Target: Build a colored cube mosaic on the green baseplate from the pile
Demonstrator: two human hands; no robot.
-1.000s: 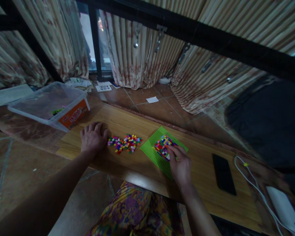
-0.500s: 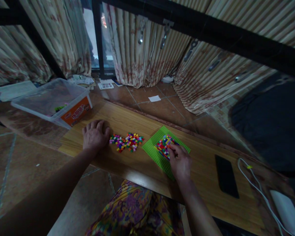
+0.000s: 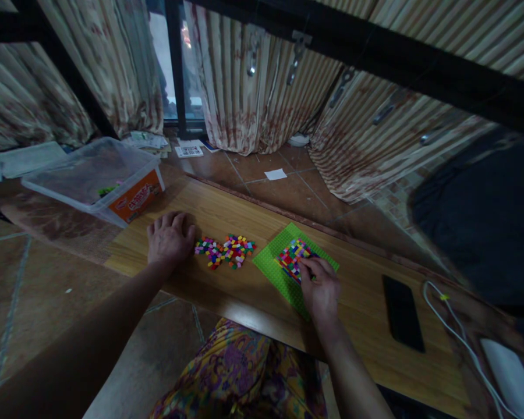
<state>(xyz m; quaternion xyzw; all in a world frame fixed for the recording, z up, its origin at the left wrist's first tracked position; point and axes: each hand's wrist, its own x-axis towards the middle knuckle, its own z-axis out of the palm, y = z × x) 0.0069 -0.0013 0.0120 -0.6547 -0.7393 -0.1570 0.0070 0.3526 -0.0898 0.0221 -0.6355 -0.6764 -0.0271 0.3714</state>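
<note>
A green studded baseplate (image 3: 273,261) lies on the wooden table, with a block of multicoloured toy bricks (image 3: 290,256) built up on its middle. Over the right side of that block is my right hand (image 3: 321,285), thumb and forefinger pinched together at the bricks. Whatever sits between those fingertips is too small and hidden to make out. My left hand (image 3: 169,237) rests flat on the table's left part, its fingers stretched out. Just right of its thumb, loose small bricks (image 3: 238,251) in many colours lie spread in two touching heaps.
A clear plastic box (image 3: 91,174) with an orange label stands beyond my left hand. On the right of the wooden table (image 3: 358,314) lies a black phone (image 3: 402,313), then a white cable (image 3: 458,331) and a white device (image 3: 510,372). Curtains hang behind.
Almost nothing differs. My right hand keeps its pinch over the built bricks, and my left hand stays in place. The whole view has shifted very slightly.
</note>
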